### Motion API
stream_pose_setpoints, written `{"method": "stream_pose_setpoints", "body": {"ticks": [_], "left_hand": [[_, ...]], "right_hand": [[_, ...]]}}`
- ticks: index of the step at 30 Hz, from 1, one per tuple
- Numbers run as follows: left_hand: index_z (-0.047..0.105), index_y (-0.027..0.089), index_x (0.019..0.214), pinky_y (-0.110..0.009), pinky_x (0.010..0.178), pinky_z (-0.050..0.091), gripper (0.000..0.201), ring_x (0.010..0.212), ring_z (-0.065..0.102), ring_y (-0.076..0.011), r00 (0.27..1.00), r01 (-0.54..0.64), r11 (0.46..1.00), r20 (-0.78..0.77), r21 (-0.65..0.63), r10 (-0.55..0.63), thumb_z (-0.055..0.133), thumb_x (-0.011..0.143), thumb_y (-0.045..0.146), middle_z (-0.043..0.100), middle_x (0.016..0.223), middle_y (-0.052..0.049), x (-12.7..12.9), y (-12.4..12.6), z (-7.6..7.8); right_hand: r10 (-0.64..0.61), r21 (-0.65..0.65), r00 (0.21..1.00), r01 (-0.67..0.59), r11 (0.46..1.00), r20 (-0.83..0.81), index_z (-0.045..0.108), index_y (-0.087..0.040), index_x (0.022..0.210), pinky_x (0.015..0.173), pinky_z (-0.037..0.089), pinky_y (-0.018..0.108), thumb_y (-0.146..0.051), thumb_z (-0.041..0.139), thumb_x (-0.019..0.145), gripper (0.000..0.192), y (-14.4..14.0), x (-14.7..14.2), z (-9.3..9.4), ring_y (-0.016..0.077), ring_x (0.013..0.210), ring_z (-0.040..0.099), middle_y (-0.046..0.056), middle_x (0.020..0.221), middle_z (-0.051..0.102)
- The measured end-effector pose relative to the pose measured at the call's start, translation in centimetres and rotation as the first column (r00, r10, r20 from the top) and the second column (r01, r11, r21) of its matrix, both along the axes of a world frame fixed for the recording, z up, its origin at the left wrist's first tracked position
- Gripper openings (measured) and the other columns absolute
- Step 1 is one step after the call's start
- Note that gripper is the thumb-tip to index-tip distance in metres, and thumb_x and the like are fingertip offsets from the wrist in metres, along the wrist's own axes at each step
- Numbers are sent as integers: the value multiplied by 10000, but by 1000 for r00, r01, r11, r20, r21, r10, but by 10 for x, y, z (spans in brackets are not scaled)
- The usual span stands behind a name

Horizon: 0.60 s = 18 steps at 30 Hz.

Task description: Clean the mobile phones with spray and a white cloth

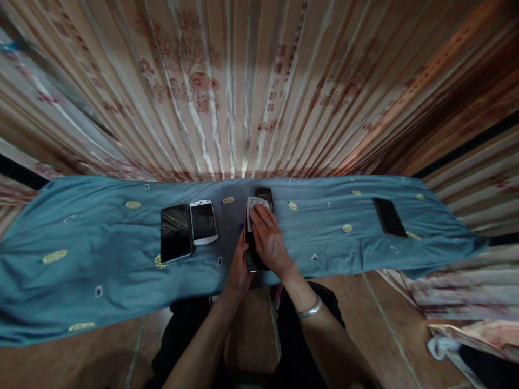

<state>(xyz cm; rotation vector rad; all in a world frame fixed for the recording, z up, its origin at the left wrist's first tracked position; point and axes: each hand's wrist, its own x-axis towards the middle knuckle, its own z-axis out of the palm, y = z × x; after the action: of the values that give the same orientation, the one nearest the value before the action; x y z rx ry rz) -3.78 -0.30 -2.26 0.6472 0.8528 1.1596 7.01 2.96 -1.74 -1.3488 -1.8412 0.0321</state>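
Against the blue embroidered cloth (101, 254), keep your left hand (239, 273) gripping the dark flat phone's (252, 259) edge while your right hand's (270, 240) flattened fingers (259, 219) press the small white wipe (255, 204) across it evenly.

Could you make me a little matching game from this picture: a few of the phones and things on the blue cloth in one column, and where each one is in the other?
Things:
1. white phone
2. large black phone
3. lone black phone
4. white cloth

Places:
A. far right on the blue cloth, by itself
B. under the right hand
C. leftmost of the phones
D. just right of the large black phone

Pairs: 1-D, 2-C, 3-A, 4-B
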Motion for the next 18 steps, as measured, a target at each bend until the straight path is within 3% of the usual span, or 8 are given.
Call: {"method": "stream_pose_setpoints", "body": {"ticks": [3, 11, 18], "left_hand": [[550, 213, 1465, -428, 1274, 275, 655, 1548, 342, -259, 998, 14, 1000, 61, 6, -14, 586, 885, 513, 477, 1613, -81, -1, -4, -1], [555, 223, 1477, -405, 1288, 247, 683, 1561, 307, -244, 996, 20, 999, -93, 33, -17, 545, 917, 614, 432, 1639, -70, -4, -11, -7], [572, 192, 1457, -390, 1305, 179, 653, 1561, 311, -228, 977, -84, 990, -186, 113, 104, 519, 946, 596, 439, 1634, -91, -4, 4, -17]], "right_hand": [[22, -18, 999, -21, 1000, 29, 558, -140, 1468, 1228, 432, 515, -169, 371, 1034, 474, -6, 6, 1, 258, 1483, 449, 158, 1500, 582], [57, -40, 998, -56, 998, 28, 553, -143, 1479, 1214, 461, 504, -143, 395, 1004, 500, -27, 5, 0, 259, 1468, 471, 161, 1470, 606], [42, -63, 997, -37, 997, 71, 583, -84, 1433, 1232, 432, 482, -147, 367, 1005, 484, -8, -9, 28, 261, 1449, 487, 190, 1440, 618]]}}
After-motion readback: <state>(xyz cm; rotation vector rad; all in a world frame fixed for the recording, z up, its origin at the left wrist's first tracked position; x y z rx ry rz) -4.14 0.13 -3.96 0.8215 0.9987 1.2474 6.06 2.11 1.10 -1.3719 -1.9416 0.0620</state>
